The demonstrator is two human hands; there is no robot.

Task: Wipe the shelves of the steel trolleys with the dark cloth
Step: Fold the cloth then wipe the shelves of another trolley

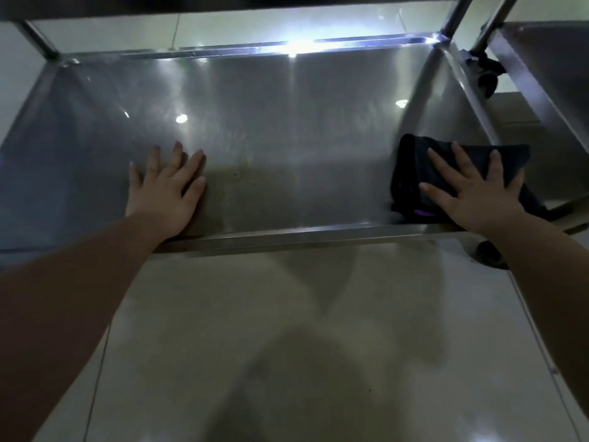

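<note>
I look down at a low steel trolley shelf [271, 129] with a raised rim. The dark cloth [411, 173], with a small purple patch, lies bunched in the shelf's near right corner. My right hand [468, 193] presses flat on top of the cloth, fingers spread. My left hand [165, 193] rests flat on the bare steel near the front left of the shelf, fingers apart, holding nothing.
A second steel trolley [541, 68] stands close on the right, with a black caster [487, 81] between the two. Another caster [487, 253] sits under the near right corner. An upper shelf edge [223, 4] overhangs at the top. Glossy pale floor tiles [287, 346] lie below.
</note>
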